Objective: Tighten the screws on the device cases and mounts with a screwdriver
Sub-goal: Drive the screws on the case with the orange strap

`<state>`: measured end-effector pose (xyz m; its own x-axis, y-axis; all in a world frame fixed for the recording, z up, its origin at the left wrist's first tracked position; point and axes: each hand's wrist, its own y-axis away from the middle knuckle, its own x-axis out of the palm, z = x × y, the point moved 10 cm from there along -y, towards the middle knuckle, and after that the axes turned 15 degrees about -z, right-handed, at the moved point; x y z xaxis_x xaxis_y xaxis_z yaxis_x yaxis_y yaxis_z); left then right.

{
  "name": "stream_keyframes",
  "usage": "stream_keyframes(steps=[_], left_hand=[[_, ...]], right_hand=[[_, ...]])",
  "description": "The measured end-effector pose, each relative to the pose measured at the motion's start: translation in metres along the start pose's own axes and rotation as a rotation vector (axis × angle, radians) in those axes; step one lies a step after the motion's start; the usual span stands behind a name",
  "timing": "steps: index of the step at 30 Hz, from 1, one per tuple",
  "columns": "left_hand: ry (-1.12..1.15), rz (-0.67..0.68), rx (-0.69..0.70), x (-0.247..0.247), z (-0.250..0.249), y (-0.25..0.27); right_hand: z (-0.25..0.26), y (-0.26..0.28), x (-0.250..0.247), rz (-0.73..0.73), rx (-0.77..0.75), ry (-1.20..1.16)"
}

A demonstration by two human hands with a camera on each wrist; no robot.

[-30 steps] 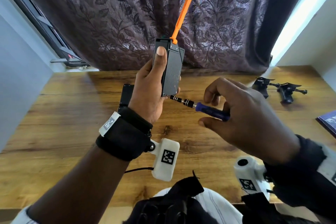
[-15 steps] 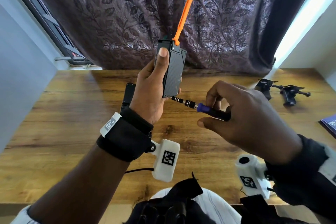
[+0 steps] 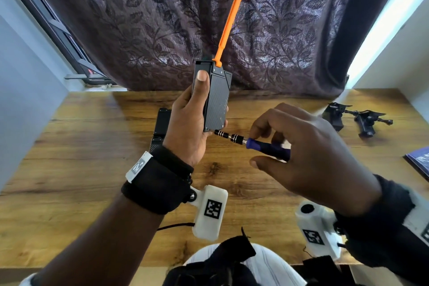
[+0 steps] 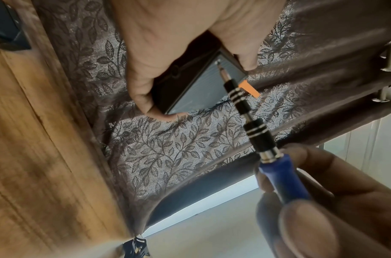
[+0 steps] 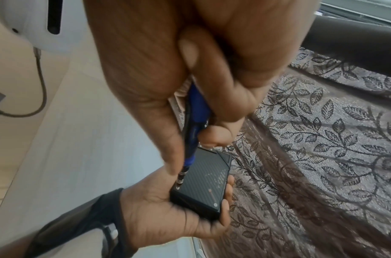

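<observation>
At case (image 3: 217, 97) corner, screwdriver (image 3: 250, 143) stays seated; hands unmoved.

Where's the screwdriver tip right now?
In the head view, centre frame: the screwdriver, held in the right hand, has its tip at the lower corner of the black device case gripped upright by the left hand.

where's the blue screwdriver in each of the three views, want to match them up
Head: screwdriver right of centre, tip at the black device case's lower corner.
Left wrist: screwdriver runs diagonally from the case to lower right, handle pinched by the right hand.
Right wrist: blue handle centre, under the fingers.
Shared landmark: the leaf-patterned curtain.
</observation>
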<state>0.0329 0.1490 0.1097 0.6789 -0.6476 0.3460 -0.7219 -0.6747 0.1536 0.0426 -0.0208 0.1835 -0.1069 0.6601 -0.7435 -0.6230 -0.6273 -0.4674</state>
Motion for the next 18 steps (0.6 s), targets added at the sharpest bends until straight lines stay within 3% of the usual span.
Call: stream_keyframes(steps=[7,10,18], left_hand=[[0.004,0.012,0.014,0.002,0.000,0.002],[0.007,0.015,0.017,0.004,0.000,0.002],[0.021,-0.012,-0.023,0.000,0.005,0.001]], right_hand=[[-0.002,0.002,-0.011,-0.129,0.025,-0.028],[-0.005,0.000,-0.009,-0.113,0.069,0.026],[0.002,0.003,-0.004,-0.038,-0.028,0.042]])
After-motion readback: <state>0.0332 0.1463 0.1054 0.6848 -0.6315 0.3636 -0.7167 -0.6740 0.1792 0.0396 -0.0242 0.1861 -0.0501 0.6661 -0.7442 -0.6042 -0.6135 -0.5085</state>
